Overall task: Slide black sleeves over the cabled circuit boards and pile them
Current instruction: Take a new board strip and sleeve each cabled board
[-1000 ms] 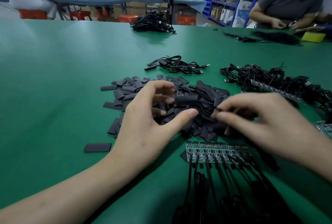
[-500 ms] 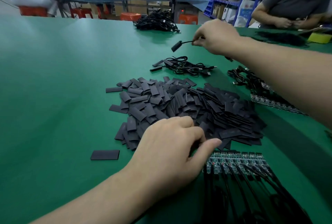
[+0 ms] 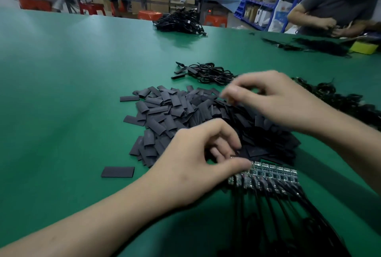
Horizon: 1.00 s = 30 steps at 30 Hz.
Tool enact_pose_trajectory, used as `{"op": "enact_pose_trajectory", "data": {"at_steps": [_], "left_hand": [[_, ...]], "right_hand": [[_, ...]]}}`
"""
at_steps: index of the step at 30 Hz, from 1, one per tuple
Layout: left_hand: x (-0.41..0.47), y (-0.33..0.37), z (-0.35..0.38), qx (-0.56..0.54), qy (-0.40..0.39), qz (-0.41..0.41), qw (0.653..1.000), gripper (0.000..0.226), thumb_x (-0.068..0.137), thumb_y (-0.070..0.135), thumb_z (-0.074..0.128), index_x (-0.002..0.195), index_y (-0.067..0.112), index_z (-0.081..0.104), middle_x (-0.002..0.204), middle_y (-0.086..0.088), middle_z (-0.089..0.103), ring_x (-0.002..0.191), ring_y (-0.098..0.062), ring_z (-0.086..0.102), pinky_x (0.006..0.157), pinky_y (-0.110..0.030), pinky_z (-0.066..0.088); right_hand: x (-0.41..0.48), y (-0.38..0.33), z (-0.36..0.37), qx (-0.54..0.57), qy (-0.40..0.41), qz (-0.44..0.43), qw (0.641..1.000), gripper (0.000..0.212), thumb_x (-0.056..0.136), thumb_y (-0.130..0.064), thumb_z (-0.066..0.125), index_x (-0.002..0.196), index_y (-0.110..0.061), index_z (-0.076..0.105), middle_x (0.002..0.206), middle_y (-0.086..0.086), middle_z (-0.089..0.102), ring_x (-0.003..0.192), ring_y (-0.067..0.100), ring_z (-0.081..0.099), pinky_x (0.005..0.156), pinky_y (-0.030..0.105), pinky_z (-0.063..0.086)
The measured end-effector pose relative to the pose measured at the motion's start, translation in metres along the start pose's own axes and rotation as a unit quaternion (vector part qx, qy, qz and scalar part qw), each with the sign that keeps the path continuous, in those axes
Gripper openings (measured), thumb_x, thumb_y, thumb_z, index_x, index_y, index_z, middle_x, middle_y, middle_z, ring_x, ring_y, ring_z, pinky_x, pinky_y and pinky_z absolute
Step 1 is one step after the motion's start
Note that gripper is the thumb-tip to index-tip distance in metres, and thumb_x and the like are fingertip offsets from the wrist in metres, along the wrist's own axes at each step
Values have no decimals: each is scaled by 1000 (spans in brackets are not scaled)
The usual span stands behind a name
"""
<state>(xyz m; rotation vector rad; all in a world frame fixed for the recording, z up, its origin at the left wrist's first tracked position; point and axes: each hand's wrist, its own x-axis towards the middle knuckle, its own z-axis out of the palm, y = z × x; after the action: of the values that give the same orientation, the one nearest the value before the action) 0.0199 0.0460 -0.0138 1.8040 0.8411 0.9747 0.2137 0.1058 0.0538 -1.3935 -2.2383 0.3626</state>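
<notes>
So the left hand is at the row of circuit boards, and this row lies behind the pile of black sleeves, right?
Not quite. In the head view the left hand is at the row of circuit boards, but the row lies in front of the pile of black sleeves, nearer the person.
</notes>
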Motion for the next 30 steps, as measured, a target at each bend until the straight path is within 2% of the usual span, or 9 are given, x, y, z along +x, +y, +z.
{"op": "enact_pose_trajectory", "data": {"at_steps": [2,5,7,10,13,15,18,22,30], "left_hand": [[2,-2,-2,-52,21,-12,998,25,79,14,86,90,20,64,71,-6,67,62,-11,51,62,-18,45],[1,-3,-3,-76,55,-19,995,24,79,16,85,90,23,65,71,-8,68,61,-14,50,58,-20,43],[-1,-3,-3,-67,68,-16,995,24,77,24,86,89,26,66,72,-8,70,60,-13,52,57,-19,44],[-3,-2,-1,-111,80,-31,990,30,68,40,85,91,29,68,70,-3,70,63,-19,55,62,-24,45],[-5,-1,0,-102,77,-37,991,36,66,46,87,95,30,71,72,-1,74,64,-18,62,65,-28,49],[-6,1,1,-89,62,-47,993,41,64,49,88,97,31,73,76,-3,77,64,-14,68,64,-24,53],[-4,-1,0,-115,46,-66,990,41,65,41,92,101,32,74,80,-6,78,67,-12,67,65,-18,53],[-2,-1,0,-162,39,-76,983,39,65,33,84,102,26,75,74,-6,75,55,-8,63,55,-15,50],[1,-1,-1,-208,19,-91,974,41,68,27,88,107,24,76,66,0,67,54,-7,60,57,-14,49]], "right_hand": [[-37,-4,-1,66,-64,41,995,32,97,-58,53,97,-37,77,90,-13,76,84,5,69,80,34,54],[-69,-10,11,85,-120,47,988,35,91,-69,54,97,-40,74,86,-15,74,78,0,66,72,25,51],[-77,-14,17,114,-119,56,985,34,84,-63,59,96,-35,74,84,-12,73,73,-2,63,68,23,47],[-78,-14,17,181,-118,78,973,19,87,-42,71,93,-25,75,83,-6,76,72,1,62,68,24,47],[-80,-10,21,186,-94,76,975,15,92,-32,68,86,-21,76,64,-15,66,58,-7,52,58,10,38],[-83,-7,25,171,-71,79,980,16,93,-31,67,82,-25,76,60,-19,62,56,-7,51,56,9,37],[-86,-3,29,137,-37,73,987,19,93,-42,66,80,-30,74,61,-18,61,56,-4,51,56,15,36],[-89,-3,32,130,-7,46,990,22,93,-48,61,83,-30,70,67,-10,61,61,-2,50,58,29,37],[-89,-4,31,238,-28,46,970,16,97,-20,66,82,-17,72,64,-17,60,61,-5,50,60,11,36]]}}
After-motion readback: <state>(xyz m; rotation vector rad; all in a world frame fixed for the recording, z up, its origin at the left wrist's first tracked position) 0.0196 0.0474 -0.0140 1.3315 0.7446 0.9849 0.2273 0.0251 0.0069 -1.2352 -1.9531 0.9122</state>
